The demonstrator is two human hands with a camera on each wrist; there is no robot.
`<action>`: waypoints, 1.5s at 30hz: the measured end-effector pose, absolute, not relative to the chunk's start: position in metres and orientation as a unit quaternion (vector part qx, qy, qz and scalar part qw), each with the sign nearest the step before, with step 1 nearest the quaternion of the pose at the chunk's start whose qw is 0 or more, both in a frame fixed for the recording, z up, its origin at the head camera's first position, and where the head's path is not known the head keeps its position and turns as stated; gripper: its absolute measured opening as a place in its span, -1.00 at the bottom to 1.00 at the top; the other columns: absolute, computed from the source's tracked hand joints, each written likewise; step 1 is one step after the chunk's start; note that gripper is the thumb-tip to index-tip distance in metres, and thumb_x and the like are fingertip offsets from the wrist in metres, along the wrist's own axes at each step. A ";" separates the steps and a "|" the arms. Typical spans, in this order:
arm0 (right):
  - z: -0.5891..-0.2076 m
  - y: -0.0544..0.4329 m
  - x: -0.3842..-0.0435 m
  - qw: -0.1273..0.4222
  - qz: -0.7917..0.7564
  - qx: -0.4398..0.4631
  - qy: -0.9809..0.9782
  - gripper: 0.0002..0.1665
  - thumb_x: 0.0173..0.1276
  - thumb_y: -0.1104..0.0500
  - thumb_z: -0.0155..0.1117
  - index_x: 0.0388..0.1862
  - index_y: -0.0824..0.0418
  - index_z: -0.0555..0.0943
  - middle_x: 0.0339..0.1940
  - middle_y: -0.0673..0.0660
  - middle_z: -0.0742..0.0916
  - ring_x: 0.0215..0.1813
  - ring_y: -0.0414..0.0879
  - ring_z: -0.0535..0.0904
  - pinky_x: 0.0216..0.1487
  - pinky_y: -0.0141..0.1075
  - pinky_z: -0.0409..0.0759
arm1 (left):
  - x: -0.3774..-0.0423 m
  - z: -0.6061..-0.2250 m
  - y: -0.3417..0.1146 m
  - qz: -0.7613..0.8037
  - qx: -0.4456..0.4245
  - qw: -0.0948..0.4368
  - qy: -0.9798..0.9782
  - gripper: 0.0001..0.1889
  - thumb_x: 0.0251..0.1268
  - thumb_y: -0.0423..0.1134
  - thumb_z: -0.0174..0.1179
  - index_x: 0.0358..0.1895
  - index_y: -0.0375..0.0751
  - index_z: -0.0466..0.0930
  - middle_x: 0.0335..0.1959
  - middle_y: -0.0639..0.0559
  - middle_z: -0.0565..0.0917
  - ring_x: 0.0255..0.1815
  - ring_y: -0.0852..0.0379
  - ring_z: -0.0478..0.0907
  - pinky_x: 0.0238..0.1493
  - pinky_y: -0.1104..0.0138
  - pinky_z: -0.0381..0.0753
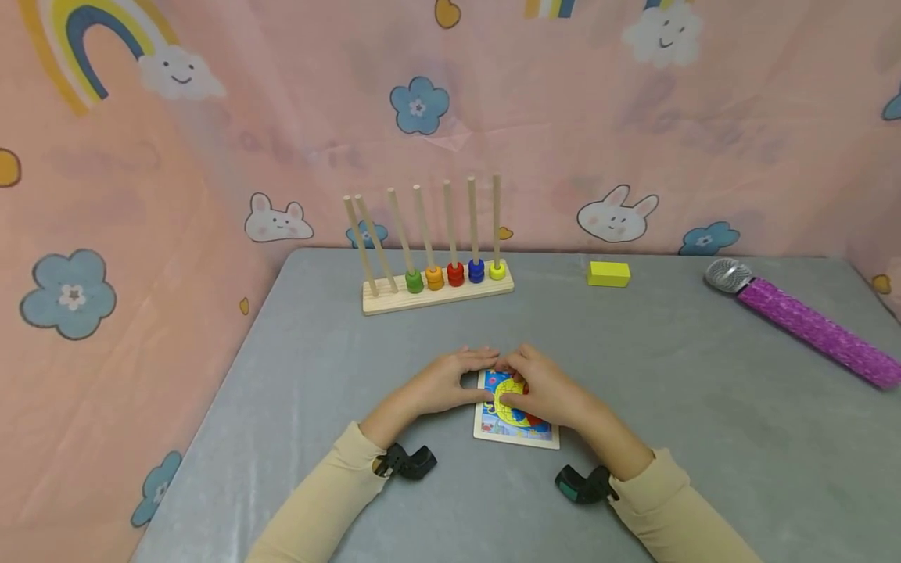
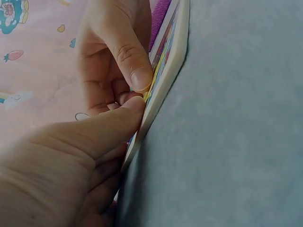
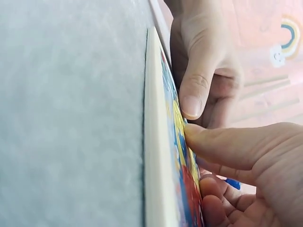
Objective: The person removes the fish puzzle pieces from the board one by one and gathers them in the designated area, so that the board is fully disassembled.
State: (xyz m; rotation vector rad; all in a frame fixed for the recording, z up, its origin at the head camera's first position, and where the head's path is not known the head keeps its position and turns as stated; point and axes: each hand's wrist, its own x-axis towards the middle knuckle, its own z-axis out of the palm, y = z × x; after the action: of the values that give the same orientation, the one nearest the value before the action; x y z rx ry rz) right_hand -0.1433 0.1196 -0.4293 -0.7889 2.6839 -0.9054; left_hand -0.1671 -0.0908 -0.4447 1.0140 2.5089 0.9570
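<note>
A small framed jigsaw puzzle lies flat on the grey table, with a yellow figure on a blue picture and a pale border. My left hand spans its far left corner, thumb laid on the left side and fingers stretched along the far edge. Over the picture, my right hand has its fingers curled in and its thumb at the yellow part, pinching at a puzzle piece that the fingers mostly hide. In the right wrist view the two thumbs meet closely on the puzzle's face.
Behind the hands stands a wooden peg counter with coloured rings on its tall rods. A yellow block sits to its right. At the far right lies a microphone with a glittery purple handle. A patterned pink cloth hangs behind the table.
</note>
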 end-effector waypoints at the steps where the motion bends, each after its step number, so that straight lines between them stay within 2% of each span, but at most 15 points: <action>1: -0.430 0.119 -0.143 0.100 -0.307 -0.267 0.908 -0.57 0.19 0.17 0.39 0.04 0.24 0.56 -0.14 0.11 0.53 -0.19 -0.13 0.43 -0.11 -0.23 0.50 | -0.167 -0.445 -0.091 0.330 0.351 0.134 0.866 -0.39 0.24 -0.07 0.26 0.33 -0.18 0.37 0.40 0.02 0.35 0.45 0.12 0.20 0.50 0.24 0.01; 9: -0.429 0.116 -0.142 0.120 -0.354 -0.229 0.899 -0.58 0.20 0.22 0.37 0.04 0.22 0.52 -0.09 0.17 0.48 -0.11 -0.03 0.41 -0.02 -0.13 0.48 | -0.170 -0.444 -0.092 0.323 0.359 0.131 0.866 -0.38 0.23 -0.07 0.27 0.34 -0.18 0.37 0.39 0.02 0.35 0.45 0.11 0.20 0.49 0.22 0.05; 16: -0.427 0.113 -0.142 0.116 -0.369 -0.212 0.897 -0.58 0.19 0.25 0.37 0.03 0.23 0.50 -0.05 0.20 0.44 -0.06 0.02 0.41 0.03 -0.07 0.48 | -0.172 -0.441 -0.093 0.320 0.360 0.129 0.867 -0.38 0.22 -0.07 0.27 0.33 -0.20 0.38 0.40 -0.01 0.35 0.45 0.09 0.20 0.49 0.23 0.05; 21: -0.428 0.112 -0.142 0.099 -0.376 -0.218 0.895 -0.57 0.18 0.27 0.38 0.01 0.25 0.47 -0.04 0.21 0.47 -0.13 -0.03 0.39 -0.07 -0.18 0.46 | -0.173 -0.441 -0.093 0.321 0.356 0.131 0.868 -0.38 0.22 -0.08 0.28 0.33 -0.20 0.37 0.40 -0.02 0.35 0.45 0.08 0.21 0.50 0.23 0.04; 27: -0.433 0.112 -0.138 0.074 -0.393 -0.208 0.893 -0.58 0.15 0.32 0.39 -0.02 0.27 0.48 -0.21 0.12 0.51 -0.30 -0.14 0.36 -0.33 -0.41 0.39 | -0.171 -0.443 -0.093 0.319 0.356 0.128 0.869 -0.38 0.22 -0.06 0.28 0.33 -0.18 0.38 0.39 -0.01 0.36 0.45 0.10 0.21 0.49 0.24 0.05; 38: -0.438 0.112 -0.136 0.034 -0.388 -0.211 0.897 -0.65 0.15 0.34 0.38 -0.04 0.29 0.59 -0.24 0.10 0.57 -0.28 -0.17 0.44 -0.27 -0.41 0.49 | -0.169 -0.445 -0.092 0.322 0.354 0.127 0.869 -0.39 0.21 -0.06 0.28 0.32 -0.17 0.40 0.39 -0.01 0.36 0.45 0.10 0.21 0.49 0.26 0.05; 45: -0.431 0.121 -0.141 0.051 -0.392 -0.231 0.889 -0.63 0.17 0.34 0.36 -0.01 0.30 0.59 -0.22 0.12 0.58 -0.25 -0.14 0.48 -0.23 -0.35 0.55 | -0.169 -0.445 -0.092 0.326 0.349 0.131 0.869 -0.38 0.21 -0.05 0.28 0.32 -0.17 0.40 0.39 0.01 0.35 0.46 0.11 0.18 0.49 0.26 0.04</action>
State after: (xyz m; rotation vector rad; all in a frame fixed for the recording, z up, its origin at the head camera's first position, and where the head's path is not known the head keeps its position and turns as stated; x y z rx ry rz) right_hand -0.1413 0.1212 -0.4315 -0.7028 2.7046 -1.1940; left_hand -0.1685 -0.0920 -0.4448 1.0145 2.5218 0.9458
